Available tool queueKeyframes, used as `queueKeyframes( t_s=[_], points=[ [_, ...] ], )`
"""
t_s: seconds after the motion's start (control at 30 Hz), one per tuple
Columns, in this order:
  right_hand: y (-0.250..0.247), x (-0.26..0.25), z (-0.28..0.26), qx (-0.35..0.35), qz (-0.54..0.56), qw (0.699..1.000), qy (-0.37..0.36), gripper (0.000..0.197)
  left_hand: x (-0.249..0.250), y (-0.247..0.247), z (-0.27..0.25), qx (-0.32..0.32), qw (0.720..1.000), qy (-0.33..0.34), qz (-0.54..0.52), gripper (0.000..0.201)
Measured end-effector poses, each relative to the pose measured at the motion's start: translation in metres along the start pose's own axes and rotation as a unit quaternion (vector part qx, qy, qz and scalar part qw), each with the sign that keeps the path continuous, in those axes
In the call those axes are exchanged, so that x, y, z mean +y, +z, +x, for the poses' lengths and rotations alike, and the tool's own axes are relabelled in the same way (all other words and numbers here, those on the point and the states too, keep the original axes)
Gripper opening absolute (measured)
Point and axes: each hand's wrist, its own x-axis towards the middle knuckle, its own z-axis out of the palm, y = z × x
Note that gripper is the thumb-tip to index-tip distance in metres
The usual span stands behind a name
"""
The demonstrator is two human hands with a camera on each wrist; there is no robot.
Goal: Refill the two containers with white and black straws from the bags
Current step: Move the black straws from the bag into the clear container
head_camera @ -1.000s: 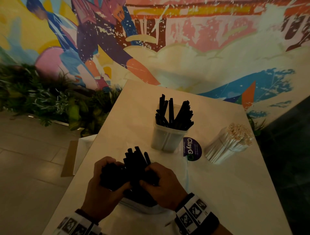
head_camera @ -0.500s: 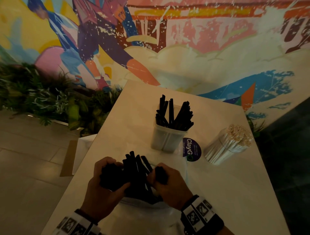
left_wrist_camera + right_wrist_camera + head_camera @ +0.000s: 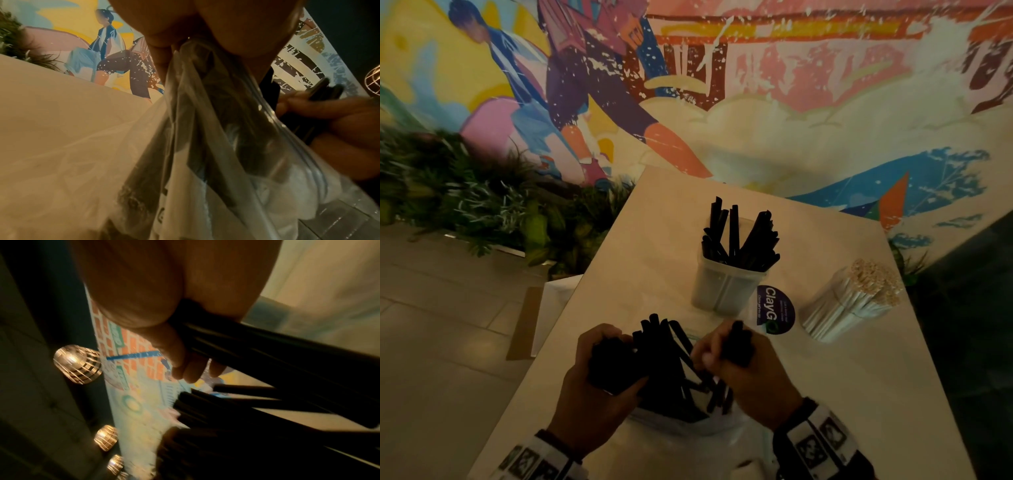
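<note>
Left hand (image 3: 599, 383) clenches the bag (image 3: 216, 146) of black straws (image 3: 664, 363); right hand (image 3: 743, 370), at three o'clock, grips a straw bunch (image 3: 738, 344).

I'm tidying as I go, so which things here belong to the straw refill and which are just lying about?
Part of the job:
- bag, held by left hand
- black straws, some in right hand
- container
- white straws

Just lying about:
- round sticker
- plants
- cardboard
</note>
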Motion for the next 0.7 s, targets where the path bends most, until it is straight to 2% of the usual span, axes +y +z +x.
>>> queueKeyframes(
  t_s=[0.07,0.13,0.23,0.33,0.47,0.53,0.57,0.7],
  points=[
    [-0.004,-0.027,0.002,-0.008,0.039,0.998,-0.047,0.017,-0.001,-0.002,-0.001,0.000,1.000,-0.013,-0.023,0.065],
    [-0.007,-0.057,0.006,-0.003,0.063,0.993,-0.099,0.014,-0.001,-0.003,-0.001,-0.003,0.999,-0.027,-0.039,0.062],
    [-0.017,-0.099,0.015,0.050,0.069,0.975,-0.203,0.019,0.002,-0.001,0.001,-0.004,0.999,-0.036,-0.039,0.062],
    [-0.034,-0.127,0.033,0.136,0.044,0.938,-0.315,0.027,-0.001,-0.002,0.000,-0.004,0.999,-0.039,-0.036,0.063],
    [-0.053,-0.150,0.062,0.215,0.026,0.885,-0.411,0.031,0.000,-0.003,-0.001,-0.002,0.998,-0.048,-0.042,0.063],
    [-0.056,-0.147,0.078,0.242,0.031,0.875,-0.419,0.031,0.002,-0.002,-0.002,0.002,0.998,-0.049,-0.045,0.063],
    [-0.057,-0.139,0.087,0.251,0.035,0.879,-0.405,0.032,0.002,-0.002,-0.002,0.006,0.998,-0.048,-0.048,0.063],
    [-0.057,-0.096,0.108,0.261,0.078,0.914,-0.300,0.028,-0.001,-0.002,-0.004,0.014,0.998,-0.048,-0.037,0.070]
  ],
)
